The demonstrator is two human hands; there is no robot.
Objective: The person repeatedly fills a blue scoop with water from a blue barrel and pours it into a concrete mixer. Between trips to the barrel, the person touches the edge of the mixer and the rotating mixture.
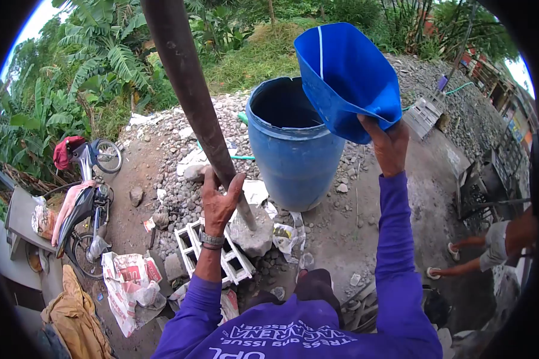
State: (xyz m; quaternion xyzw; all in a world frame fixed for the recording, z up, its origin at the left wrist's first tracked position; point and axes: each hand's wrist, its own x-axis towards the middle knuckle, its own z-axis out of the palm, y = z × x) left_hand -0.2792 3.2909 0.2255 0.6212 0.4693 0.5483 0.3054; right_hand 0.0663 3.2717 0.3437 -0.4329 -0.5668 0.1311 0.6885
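My right hand [389,142] grips the lower edge of a blue plastic container [356,72], which is raised and tilted with its open side showing. Just left of it stands a large blue barrel [296,161], open at the top and dark inside. A brown metal pole [191,90] rises on the left from a concrete block [251,235]. My left hand [220,200], with a watch at the wrist, is at the pole, thumb and fingers spread around its near side. Whether the palm presses on the pole cannot be made out.
A hollow concrete block [212,251] lies below my left hand, near white sacks [132,287]. At the left is a motorcycle [87,218]. Another person's legs [475,254] show at the right. Stones [168,143] lie around the barrel.
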